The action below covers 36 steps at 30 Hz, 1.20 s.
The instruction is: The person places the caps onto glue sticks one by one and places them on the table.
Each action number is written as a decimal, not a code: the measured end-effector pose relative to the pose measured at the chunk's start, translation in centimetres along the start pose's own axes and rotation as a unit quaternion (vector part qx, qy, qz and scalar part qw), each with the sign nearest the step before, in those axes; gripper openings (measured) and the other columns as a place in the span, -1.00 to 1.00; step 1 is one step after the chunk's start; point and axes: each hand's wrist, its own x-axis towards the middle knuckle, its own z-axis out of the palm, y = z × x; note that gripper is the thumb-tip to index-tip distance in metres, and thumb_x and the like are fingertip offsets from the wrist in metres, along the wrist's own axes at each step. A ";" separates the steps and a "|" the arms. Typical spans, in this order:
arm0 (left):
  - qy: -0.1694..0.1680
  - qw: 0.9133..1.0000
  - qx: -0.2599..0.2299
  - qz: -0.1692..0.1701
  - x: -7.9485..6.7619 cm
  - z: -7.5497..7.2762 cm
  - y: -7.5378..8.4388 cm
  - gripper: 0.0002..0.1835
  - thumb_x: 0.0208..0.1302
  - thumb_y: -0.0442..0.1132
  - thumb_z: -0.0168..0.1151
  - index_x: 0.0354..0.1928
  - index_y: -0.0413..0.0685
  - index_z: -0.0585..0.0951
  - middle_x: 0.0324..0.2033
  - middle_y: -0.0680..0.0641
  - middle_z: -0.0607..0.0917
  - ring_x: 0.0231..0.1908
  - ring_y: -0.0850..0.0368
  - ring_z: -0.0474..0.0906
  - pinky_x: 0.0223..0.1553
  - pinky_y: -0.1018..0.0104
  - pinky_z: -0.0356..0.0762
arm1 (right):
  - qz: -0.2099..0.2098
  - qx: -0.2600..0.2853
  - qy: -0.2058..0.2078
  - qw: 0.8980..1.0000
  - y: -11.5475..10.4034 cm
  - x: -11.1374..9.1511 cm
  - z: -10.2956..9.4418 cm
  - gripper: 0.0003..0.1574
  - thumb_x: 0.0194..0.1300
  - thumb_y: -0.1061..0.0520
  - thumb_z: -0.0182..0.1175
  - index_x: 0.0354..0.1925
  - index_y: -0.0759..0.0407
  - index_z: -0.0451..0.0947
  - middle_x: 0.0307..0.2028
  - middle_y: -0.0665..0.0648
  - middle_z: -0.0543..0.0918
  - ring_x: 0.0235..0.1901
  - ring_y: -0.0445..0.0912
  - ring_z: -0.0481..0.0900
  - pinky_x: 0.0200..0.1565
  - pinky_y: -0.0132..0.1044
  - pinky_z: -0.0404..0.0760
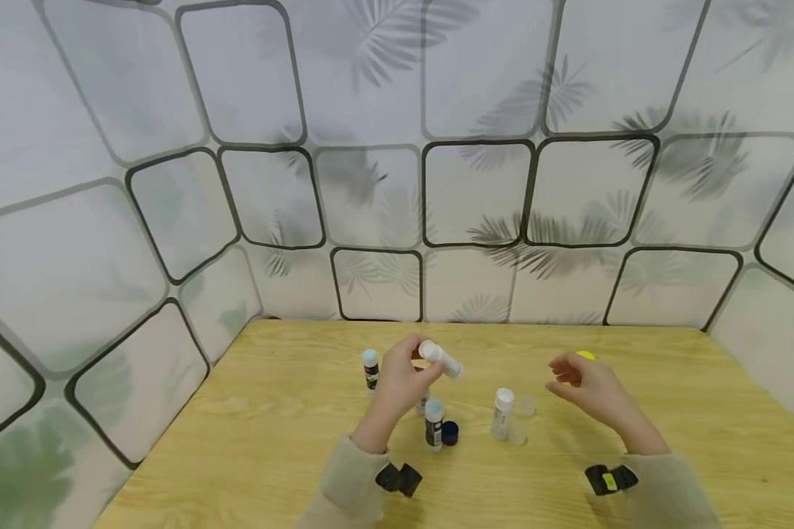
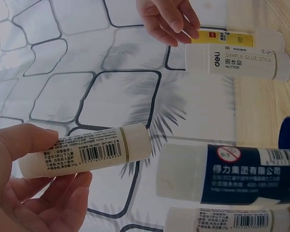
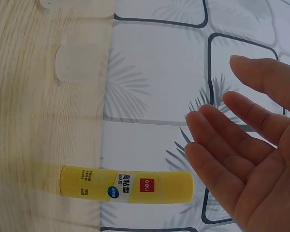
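My left hand (image 1: 400, 375) holds a white glue stick (image 1: 451, 366) above the table, tilted in the head view, between thumb and fingers. The left wrist view shows printed text and a barcode on that glue stick (image 2: 101, 150). My right hand (image 1: 589, 389) is held in the air with relaxed fingers and nothing in it. Behind it, mostly hidden in the head view, a yellow glue stick (image 3: 130, 186) stands on the table. A white glue stick (image 1: 502, 415) stands between the hands. Near my left hand stands a dark blue glue stick (image 1: 434, 427) with a pale top.
A dark blue cap (image 1: 450, 433) sits beside the blue glue stick. Two translucent caps (image 1: 517, 432) lie by the standing white one. Another dark glue stick (image 1: 370, 371) stands left of my left hand. A patterned curtain (image 1: 476, 286) borders the wooden table (image 1: 271, 419).
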 end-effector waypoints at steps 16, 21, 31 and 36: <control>0.018 0.988 -0.123 -0.090 0.5 0.2 -0.3 -0.66 0.10 -0.31 0.22 -0.06 -0.25 0.48 -0.23 -0.09 0.54 -0.17 0.05 0.48 -0.21 0.24 0.48 | 0.011 -0.002 -0.016 1.000 0.1 -0.2 -0.2 -0.54 0.13 0.05 0.21 -0.12 0.36 0.43 -0.20 0.27 0.53 -0.24 0.09 0.52 -0.26 -0.10 0.51; 0.034 0.964 -0.224 -0.137 0.7 0.1 -0.4 -0.62 0.09 -0.34 0.22 -0.02 -0.30 0.45 -0.27 -0.11 0.54 -0.26 0.10 0.51 -0.20 0.17 0.48 | 0.011 -0.003 -0.015 1.000 0.1 -0.1 -0.1 -0.55 0.12 0.06 0.22 -0.13 0.36 0.43 -0.21 0.27 0.54 -0.25 0.09 0.53 -0.27 -0.11 0.52; 0.039 0.923 -0.350 -0.153 0.7 0.1 -0.2 -0.69 0.14 -0.41 0.13 -0.07 -0.37 0.39 -0.32 -0.09 0.52 -0.34 0.17 0.48 -0.32 0.34 0.45 | 0.002 -0.008 -0.014 1.000 0.0 -0.1 0.0 -0.56 0.11 0.07 0.22 -0.14 0.37 0.43 -0.20 0.29 0.54 -0.25 0.09 0.53 -0.28 -0.11 0.52; 0.038 0.909 -0.387 -0.149 0.6 0.1 -0.3 -0.76 0.13 -0.45 0.11 -0.14 -0.37 0.40 -0.36 -0.06 0.52 -0.35 0.18 0.47 -0.35 0.38 0.45 | 0.002 -0.005 -0.019 1.000 -0.1 -0.1 0.1 -0.56 0.11 0.07 0.22 -0.14 0.37 0.43 -0.20 0.30 0.53 -0.26 0.09 0.53 -0.28 -0.12 0.52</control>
